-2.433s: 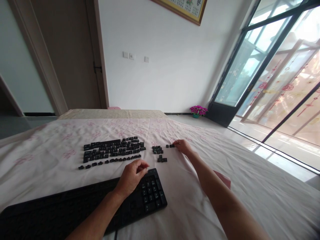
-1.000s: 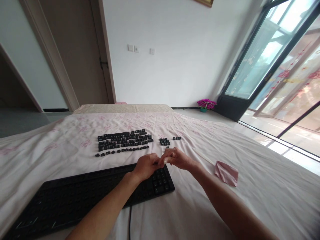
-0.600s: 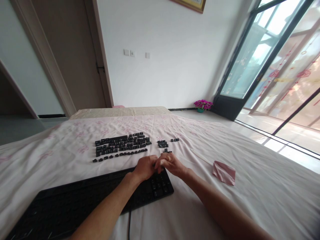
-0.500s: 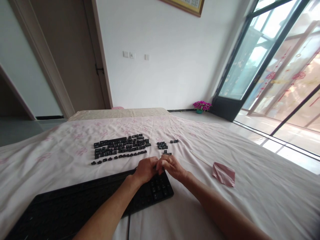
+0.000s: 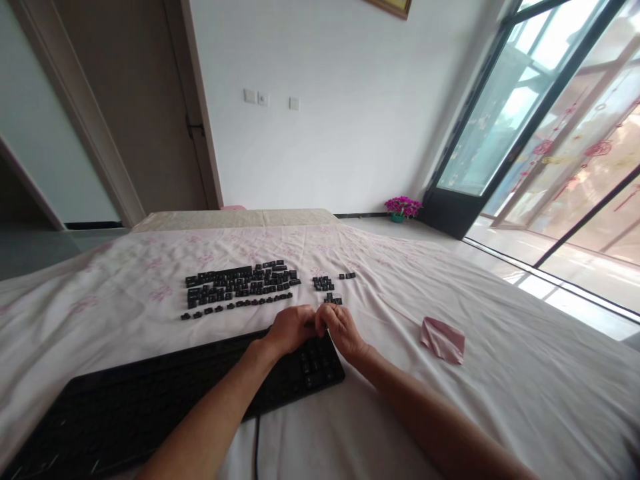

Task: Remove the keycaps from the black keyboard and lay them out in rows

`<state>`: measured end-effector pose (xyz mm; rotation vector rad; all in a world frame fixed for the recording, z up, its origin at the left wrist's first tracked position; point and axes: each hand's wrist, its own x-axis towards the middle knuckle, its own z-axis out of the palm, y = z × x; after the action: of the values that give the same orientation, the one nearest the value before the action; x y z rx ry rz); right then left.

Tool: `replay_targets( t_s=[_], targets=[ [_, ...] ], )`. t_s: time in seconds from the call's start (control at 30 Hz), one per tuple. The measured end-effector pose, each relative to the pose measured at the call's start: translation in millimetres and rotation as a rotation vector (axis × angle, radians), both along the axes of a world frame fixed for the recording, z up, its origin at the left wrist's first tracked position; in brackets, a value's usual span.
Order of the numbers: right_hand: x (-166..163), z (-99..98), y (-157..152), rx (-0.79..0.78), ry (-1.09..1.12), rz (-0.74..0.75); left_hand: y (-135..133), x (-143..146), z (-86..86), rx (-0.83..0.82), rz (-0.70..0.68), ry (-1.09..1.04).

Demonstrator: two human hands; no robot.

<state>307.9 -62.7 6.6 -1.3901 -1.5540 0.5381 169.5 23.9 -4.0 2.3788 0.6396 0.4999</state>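
A black keyboard (image 5: 150,397) lies on the cloth-covered table (image 5: 500,400) in front of me. My left hand (image 5: 287,330) rests curled on its far right corner, over the number pad. My right hand (image 5: 340,328) meets it there, fingers bent and pressed together at the pad's top edge; what they pinch is hidden. Beyond the hands, several loose black keycaps (image 5: 240,285) lie in rows, with a smaller cluster (image 5: 324,284) and a separate pair (image 5: 347,275) to the right.
A crumpled pink cloth (image 5: 443,339) lies on the table to the right of my right arm. The keyboard's cable (image 5: 257,453) runs off the near edge. Beyond the table are a door, a white wall, glass doors and a pot of pink flowers (image 5: 403,207).
My right hand came back from the far pair of keycaps to the keyboard's right corner and joined my left hand. Since then both hands have stayed together over the number pad.
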Motion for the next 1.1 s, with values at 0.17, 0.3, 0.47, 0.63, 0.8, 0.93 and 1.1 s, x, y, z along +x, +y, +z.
replay_targets(
  t_s=[0.17, 0.3, 0.47, 0.63, 0.8, 0.93, 1.1],
  targets=[
    [5, 6.7, -3, -0.017, -0.059, 0.062, 1, -3, 2.0, -0.023, -0.077, -0.062],
    [9, 14.3, -2, -0.049, -0.034, 0.153, 2, -5, 1.2, -0.034, -0.088, -0.079],
    [16, 14.9, 0, -0.08, 0.053, 0.209, 4, -5, -2.7, -0.047, -0.045, -0.07],
    [13, 10.9, -3, -0.051, -0.004, 0.13, 3, -4, -1.5, -0.057, -0.081, -0.052],
    [2, -0.9, -1, 0.063, -0.018, 0.005, -3, -1, 0.2, 0.023, 0.013, -0.041],
    [-5, -8.7, -3, 0.149, -0.093, -0.108, -8, 0, 2.7, 0.092, 0.02, -0.057],
    [-11, -6.5, -8, 0.262, -0.17, -0.121, -12, -4, 6.1, 0.077, -0.063, -0.159]
  ],
)
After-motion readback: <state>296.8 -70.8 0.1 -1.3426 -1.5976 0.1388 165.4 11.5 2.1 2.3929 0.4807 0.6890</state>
